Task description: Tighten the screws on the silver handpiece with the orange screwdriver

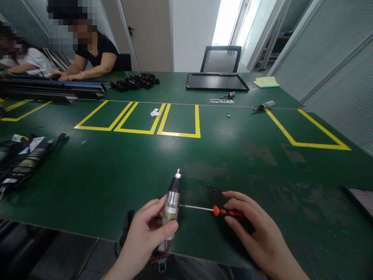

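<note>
My left hand is wrapped round the body of an electric screwdriver with its casing off; the black nose and metal bit holder point away from me. Red wires and a small circuit board hang from its lower end. In my right hand, a hand screwdriver with a red and black handle lies between thumb and fingers. Its thin shaft runs left, and the tip meets the side of the metal collar. Several tiny screws lie on the green table beyond the handle.
Yellow tape marks boxes on the table. Cabled tools lie at left, another tool at far right. Behind are a heap of black parts and a black tray. Two people sit at the far left.
</note>
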The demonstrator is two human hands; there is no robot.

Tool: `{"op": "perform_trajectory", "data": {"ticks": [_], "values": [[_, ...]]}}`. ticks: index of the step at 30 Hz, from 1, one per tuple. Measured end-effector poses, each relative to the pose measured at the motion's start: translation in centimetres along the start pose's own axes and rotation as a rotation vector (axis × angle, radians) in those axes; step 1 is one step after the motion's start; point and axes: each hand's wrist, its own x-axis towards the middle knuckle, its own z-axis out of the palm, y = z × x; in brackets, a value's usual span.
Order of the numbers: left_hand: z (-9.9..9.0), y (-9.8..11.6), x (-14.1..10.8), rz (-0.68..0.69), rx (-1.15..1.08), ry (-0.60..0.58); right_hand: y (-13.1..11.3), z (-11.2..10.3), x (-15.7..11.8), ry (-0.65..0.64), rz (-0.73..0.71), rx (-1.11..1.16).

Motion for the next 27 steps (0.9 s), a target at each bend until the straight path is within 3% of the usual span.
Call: {"op": "perform_trajectory", "data": {"ticks": [13,20,27], "values": [[-0.09,-0.21,-0.1,-0.015,0.006,-0.016,-0.59,-0.4,0.47,-0.025,0.025,-0.036],[-0.06,-0.13,0.0,-0.012,-0.001,-0.004,-0.13,-0.09,0.23,0.031,-0.003,-0.026],[-0.14,-0.1,-0.12,-0.006,0.018,-0.013,0.08,0.16,0.05,-0.027,-0.035,0.044]]}}
